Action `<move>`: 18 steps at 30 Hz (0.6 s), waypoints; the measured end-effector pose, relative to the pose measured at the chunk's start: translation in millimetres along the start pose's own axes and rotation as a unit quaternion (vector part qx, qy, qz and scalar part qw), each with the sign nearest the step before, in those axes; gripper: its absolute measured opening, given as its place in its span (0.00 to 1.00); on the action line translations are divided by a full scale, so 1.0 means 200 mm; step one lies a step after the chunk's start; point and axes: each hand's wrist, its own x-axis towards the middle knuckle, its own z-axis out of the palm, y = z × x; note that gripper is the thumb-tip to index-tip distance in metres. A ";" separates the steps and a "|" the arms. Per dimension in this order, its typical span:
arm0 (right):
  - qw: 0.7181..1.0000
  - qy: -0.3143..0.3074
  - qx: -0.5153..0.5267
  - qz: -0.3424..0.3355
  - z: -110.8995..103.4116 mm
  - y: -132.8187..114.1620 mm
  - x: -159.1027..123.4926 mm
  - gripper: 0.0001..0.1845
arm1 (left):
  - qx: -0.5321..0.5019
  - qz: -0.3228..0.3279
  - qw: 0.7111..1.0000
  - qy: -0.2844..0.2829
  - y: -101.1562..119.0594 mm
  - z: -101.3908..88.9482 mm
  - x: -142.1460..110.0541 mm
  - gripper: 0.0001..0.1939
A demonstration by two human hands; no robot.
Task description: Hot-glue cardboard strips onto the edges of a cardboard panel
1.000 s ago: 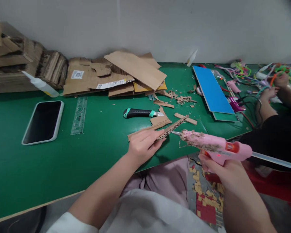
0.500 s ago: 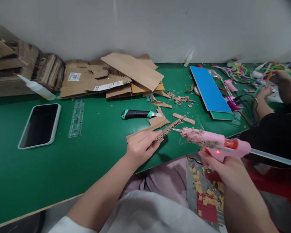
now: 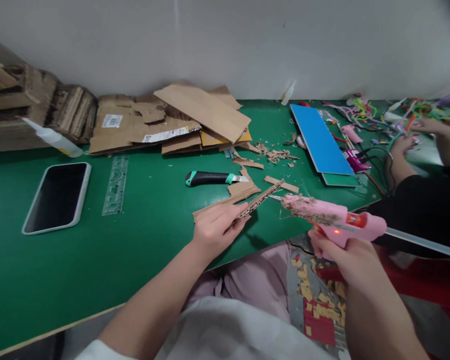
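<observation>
My left hand (image 3: 218, 227) is closed on a narrow cardboard strip (image 3: 260, 201), its corrugated edge turned up and toward the right. A pink hot glue gun (image 3: 322, 212) fills my right hand (image 3: 339, 255), fingers wrapped round its handle. Bits of cardboard are stuck along the barrel, a red light glows on its side and a clear glue stick (image 3: 423, 241) juts from the back. The metal nozzle is close to the strip's edge; whether they touch I cannot tell. Beyond my left hand are a torn cardboard piece (image 3: 243, 189) and a utility knife (image 3: 213, 178) with its blade out.
A phone (image 3: 58, 197) and a clear stencil ruler (image 3: 115, 186) lie left. Cardboard sheets (image 3: 206, 112) and a glue bottle (image 3: 56, 139) are along the wall. Right are a blue board (image 3: 322, 140), cables and a co-worker's hands (image 3: 403, 142) among colourful pipe cleaners.
The glue gun's nozzle has slid a little up along the strip's edge, away from my left hand. The red light looks brighter. The whole view has shifted slightly.
</observation>
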 end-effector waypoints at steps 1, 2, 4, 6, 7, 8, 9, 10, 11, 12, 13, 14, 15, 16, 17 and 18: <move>1.000 -0.005 0.002 0.022 -0.01 -0.01 0.00 0.17 | -0.002 0.001 1.000 0.000 0.00 0.00 0.00 0.08; 0.999 -0.010 0.006 0.043 -0.01 -0.02 0.00 0.18 | -0.003 0.001 1.000 0.000 0.00 0.00 0.00 0.08; 0.998 -0.014 0.011 0.065 -0.02 -0.04 0.00 0.18 | -0.005 0.000 1.000 -0.001 0.00 0.00 0.01 0.08; 0.998 -0.010 0.007 0.069 -0.03 -0.06 0.01 0.18 | -0.003 -0.002 1.000 -0.002 0.00 0.00 0.01 0.08; 0.998 -0.008 0.004 0.068 -0.03 -0.06 0.01 0.18 | -0.003 -0.004 1.000 -0.004 0.00 0.00 0.01 0.08; 0.998 -0.010 0.000 0.065 -0.03 -0.06 0.01 0.18 | -0.002 -0.005 1.000 -0.006 0.00 0.00 0.01 0.08; 0.998 -0.013 -0.002 0.062 -0.04 -0.06 0.02 0.18 | -0.002 -0.005 1.000 -0.007 0.00 0.00 0.00 0.09; 0.998 -0.017 -0.003 0.059 -0.04 -0.06 0.02 0.19 | -0.003 -0.005 1.000 -0.006 0.00 0.00 0.00 0.09; 0.998 -0.019 -0.003 0.058 -0.04 -0.05 0.02 0.19 | -0.004 -0.005 1.000 -0.005 0.00 0.00 0.00 0.09; 0.998 -0.017 -0.004 0.058 -0.04 -0.04 0.02 0.20 | -0.003 -0.004 1.000 -0.004 0.00 0.00 0.00 0.09; 0.998 -0.013 -0.004 0.057 -0.03 -0.04 0.02 0.20 | -0.002 -0.003 1.000 -0.003 0.00 0.00 0.00 0.09; 0.998 -0.006 -0.002 0.056 -0.03 -0.03 0.03 0.20 | 0.001 -0.003 1.000 -0.002 0.00 0.00 0.01 0.09; 0.999 0.000 0.002 0.053 -0.03 -0.02 0.03 0.20 | 0.002 -0.004 1.000 -0.002 0.00 0.00 0.01 0.08; 0.999 0.006 0.006 0.048 -0.03 -0.01 0.03 0.20 | 0.003 -0.004 1.000 -0.002 0.00 0.00 0.01 0.08; 0.999 0.009 0.011 0.040 -0.03 0.00 0.04 0.20 | 0.003 -0.004 1.000 -0.001 0.00 0.00 0.01 0.08; 0.999 0.011 0.015 0.032 -0.03 0.00 0.04 0.20 | 0.002 -0.003 1.000 0.001 0.00 0.00 0.01 0.07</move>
